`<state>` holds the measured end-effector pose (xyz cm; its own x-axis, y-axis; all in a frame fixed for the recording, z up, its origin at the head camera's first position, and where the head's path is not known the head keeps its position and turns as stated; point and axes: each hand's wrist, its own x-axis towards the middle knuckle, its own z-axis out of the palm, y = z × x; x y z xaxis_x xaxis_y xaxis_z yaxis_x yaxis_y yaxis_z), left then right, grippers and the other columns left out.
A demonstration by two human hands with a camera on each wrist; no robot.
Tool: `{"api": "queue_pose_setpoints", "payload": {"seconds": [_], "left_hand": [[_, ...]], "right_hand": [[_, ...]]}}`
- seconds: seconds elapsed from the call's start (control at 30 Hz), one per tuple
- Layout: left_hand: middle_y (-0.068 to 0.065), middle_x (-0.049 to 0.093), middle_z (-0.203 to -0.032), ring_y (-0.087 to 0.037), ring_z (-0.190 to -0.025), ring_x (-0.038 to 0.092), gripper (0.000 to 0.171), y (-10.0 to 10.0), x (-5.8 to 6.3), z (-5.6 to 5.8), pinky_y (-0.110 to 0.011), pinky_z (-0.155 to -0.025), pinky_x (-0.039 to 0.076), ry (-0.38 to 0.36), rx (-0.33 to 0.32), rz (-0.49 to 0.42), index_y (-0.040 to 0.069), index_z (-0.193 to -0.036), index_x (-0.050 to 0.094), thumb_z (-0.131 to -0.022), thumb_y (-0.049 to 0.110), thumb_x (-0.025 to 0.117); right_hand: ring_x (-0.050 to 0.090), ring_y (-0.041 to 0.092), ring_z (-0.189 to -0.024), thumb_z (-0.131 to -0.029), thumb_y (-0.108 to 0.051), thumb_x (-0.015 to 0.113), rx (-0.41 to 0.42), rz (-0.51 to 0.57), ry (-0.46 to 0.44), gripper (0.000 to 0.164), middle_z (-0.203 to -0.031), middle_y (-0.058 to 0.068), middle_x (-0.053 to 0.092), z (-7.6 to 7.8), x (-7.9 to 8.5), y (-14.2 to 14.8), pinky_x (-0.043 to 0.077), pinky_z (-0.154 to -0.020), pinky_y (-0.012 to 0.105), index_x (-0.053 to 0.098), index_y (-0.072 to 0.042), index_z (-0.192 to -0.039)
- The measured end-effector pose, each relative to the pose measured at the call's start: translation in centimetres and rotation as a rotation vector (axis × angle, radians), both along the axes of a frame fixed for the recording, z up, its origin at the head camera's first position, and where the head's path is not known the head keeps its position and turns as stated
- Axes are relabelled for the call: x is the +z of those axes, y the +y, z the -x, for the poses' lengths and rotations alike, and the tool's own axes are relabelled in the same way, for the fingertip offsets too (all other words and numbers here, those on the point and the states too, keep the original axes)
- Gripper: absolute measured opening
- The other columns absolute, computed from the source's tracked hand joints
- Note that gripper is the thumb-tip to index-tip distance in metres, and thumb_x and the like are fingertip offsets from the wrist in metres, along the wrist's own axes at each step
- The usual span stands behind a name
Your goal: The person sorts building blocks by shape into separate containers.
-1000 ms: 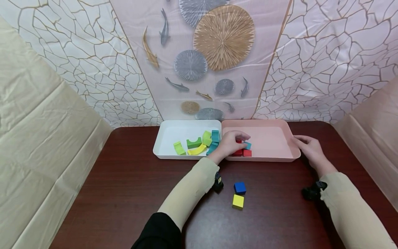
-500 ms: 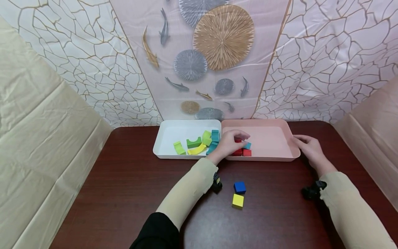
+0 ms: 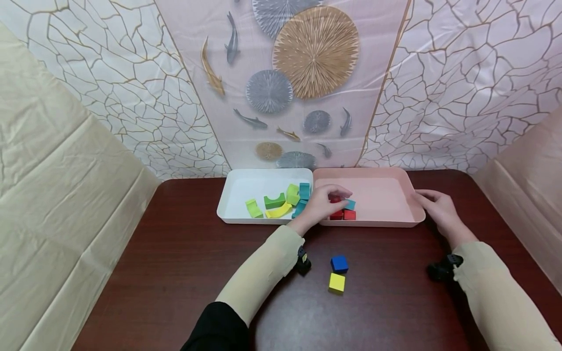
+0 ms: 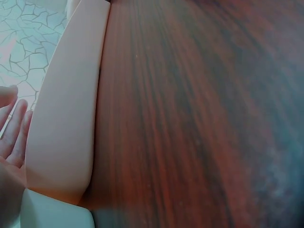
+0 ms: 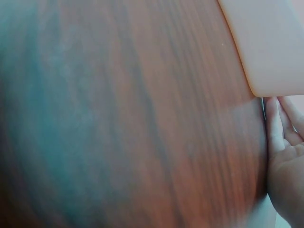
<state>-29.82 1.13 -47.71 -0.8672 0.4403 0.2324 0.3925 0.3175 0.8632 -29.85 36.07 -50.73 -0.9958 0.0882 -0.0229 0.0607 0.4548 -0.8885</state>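
My left hand point(image 3: 321, 204) reaches over the left part of the pink tray point(image 3: 382, 195), its thumb and fingers spread above a small cluster of blocks. Among these are a teal block point(image 3: 351, 205) and red blocks point(image 3: 349, 215), partly hidden by the hand. In the left wrist view its relaxed fingers point(image 4: 14, 130) show behind the tray wall with nothing visible in them. At the tray's right end, my right hand point(image 3: 441, 214) touches the rim with fingertips. The right wrist view shows straight fingers point(image 5: 274, 126) by the tray's corner.
A white tray point(image 3: 239, 187) adjoins the pink one on the left. It holds green arch blocks point(image 3: 274, 201), a yellow curved block point(image 3: 278, 210) and teal blocks point(image 3: 304, 191). Nearer on the dark wooden table point(image 3: 175, 273) lie a blue cube point(image 3: 339, 263) and a yellow cube point(image 3: 336, 283).
My left hand and forearm have shifted slightly to the left, staying over the block cluster. My right hand stays at the pink tray's rim, and the blocks look unmoved.
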Motion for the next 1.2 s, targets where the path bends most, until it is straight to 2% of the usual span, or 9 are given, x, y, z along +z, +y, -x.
{"api": "queue_pose_setpoints", "payload": {"seconds": [0.17, 0.3, 0.57, 0.87, 1.2], "left_hand": [[-0.014, 0.076, -0.124, -0.023, -0.107, 0.071, 0.027, -0.4, 0.0, -0.4, -0.018, -0.094, 0.057, -0.022, -0.019, -0.038, 0.003, -0.126, 0.075, -0.1, 0.008, 0.074], [-0.017, 0.076, -0.123, -0.023, -0.105, 0.071, 0.026, -0.7, -0.1, -0.6, -0.014, -0.089, 0.055, -0.041, -0.024, -0.065, 0.001, -0.125, 0.075, -0.1, 0.007, 0.074], [-0.017, 0.078, -0.119, -0.011, -0.097, 0.068, 0.023, -1.2, -0.2, -1.2, -0.014, -0.086, 0.055, -0.051, -0.015, -0.081, 0.001, -0.121, 0.077, -0.099, 0.005, 0.074], [-0.017, 0.077, -0.119, -0.016, -0.1, 0.071, 0.022, -1.8, 0.1, -2.1, -0.015, -0.086, 0.056, -0.087, -0.008, -0.104, 0.002, -0.12, 0.077, -0.099, 0.007, 0.075], [-0.015, 0.078, -0.122, -0.009, -0.099, 0.071, 0.023, -2.6, -0.3, -3.0, -0.017, -0.087, 0.057, -0.112, -0.034, -0.131, 0.004, -0.123, 0.077, -0.102, 0.011, 0.073]], "right_hand": [[0.051, -0.022, -0.087, -0.106, -0.043, 0.062, 0.002, 0.006, 0.003, 0.072, -0.093, -0.04, 0.055, 0.0, -0.1, 0.0, 0.048, -0.074, 0.004, 0.052, 0.016, -0.146], [0.05, -0.022, -0.088, -0.107, -0.039, 0.061, 0.01, 0.005, 0.011, 0.069, -0.091, -0.043, 0.052, -0.1, -0.1, -0.1, 0.048, -0.074, 0.004, 0.051, 0.017, -0.146], [0.047, -0.023, -0.09, -0.108, -0.039, 0.06, 0.007, -0.016, 0.008, 0.068, -0.092, -0.044, 0.049, -0.1, 0.0, 0.0, 0.046, -0.075, 0.004, 0.051, 0.016, -0.148], [0.046, -0.024, -0.09, -0.108, -0.039, 0.06, 0.005, -0.017, 0.0, 0.068, -0.091, -0.044, 0.049, 0.1, 0.1, 0.1, 0.046, -0.075, 0.004, 0.05, 0.015, -0.148], [0.05, -0.022, -0.089, -0.107, -0.035, 0.062, 0.014, 0.019, 0.009, 0.066, -0.093, -0.043, 0.053, 0.0, -0.1, 0.1, 0.048, -0.074, 0.004, 0.051, 0.017, -0.146]]}}
